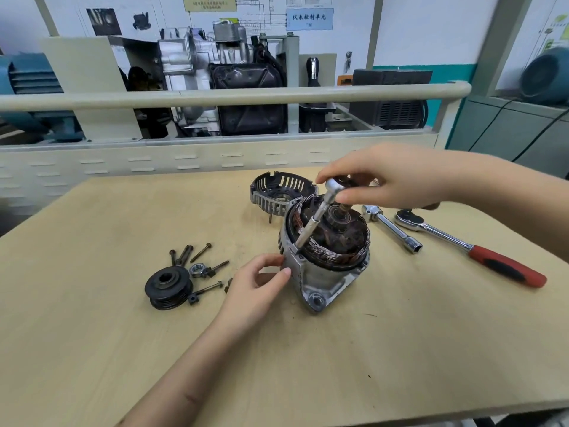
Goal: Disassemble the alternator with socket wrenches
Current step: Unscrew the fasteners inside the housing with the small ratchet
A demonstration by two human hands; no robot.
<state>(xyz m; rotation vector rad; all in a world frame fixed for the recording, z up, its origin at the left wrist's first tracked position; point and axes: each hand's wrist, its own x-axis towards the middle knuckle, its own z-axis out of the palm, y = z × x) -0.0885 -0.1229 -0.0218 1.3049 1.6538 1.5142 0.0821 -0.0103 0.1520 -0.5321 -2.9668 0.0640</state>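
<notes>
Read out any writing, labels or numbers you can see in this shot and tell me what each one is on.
"仪表控制单元": blue sign on the back wall.
A small line under it on the same sign: too blurred to read for sure.
Yellow sign at the top of the wall: text too small and blurred to read.
Alternator, wrenches and loose bolts on the table: no readable marks.
</notes>
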